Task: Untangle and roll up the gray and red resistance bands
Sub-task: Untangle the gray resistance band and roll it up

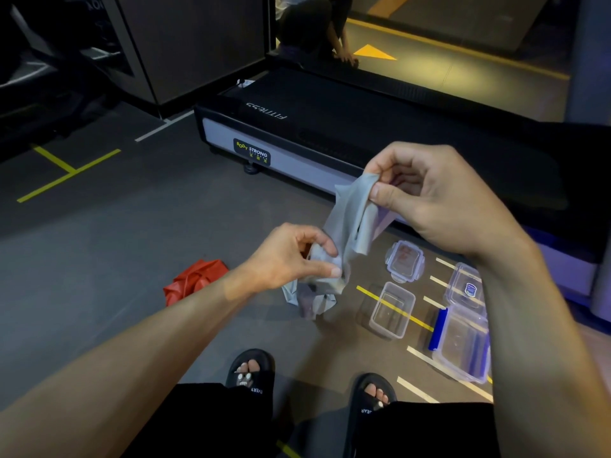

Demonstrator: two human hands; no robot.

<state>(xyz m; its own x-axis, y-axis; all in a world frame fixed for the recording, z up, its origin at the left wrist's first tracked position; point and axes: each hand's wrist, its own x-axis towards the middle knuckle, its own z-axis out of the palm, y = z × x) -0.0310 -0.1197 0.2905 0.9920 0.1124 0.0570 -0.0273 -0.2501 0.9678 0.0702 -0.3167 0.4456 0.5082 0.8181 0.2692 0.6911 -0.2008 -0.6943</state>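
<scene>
Between pinching left hand and right hand, thin crumpled gray band; red band bunched on floor.

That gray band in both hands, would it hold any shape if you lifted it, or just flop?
Probably flop: the gray band drapes and creases between the right hand and left hand, its tail bunching below. It looks thin, so likely light. Pinched fingertips hold it, so it seems not very slippery.

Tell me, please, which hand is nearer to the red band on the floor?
Left. The left hand hangs just right of the red band, pinching the gray band; the right hand is higher and farther right.
</scene>
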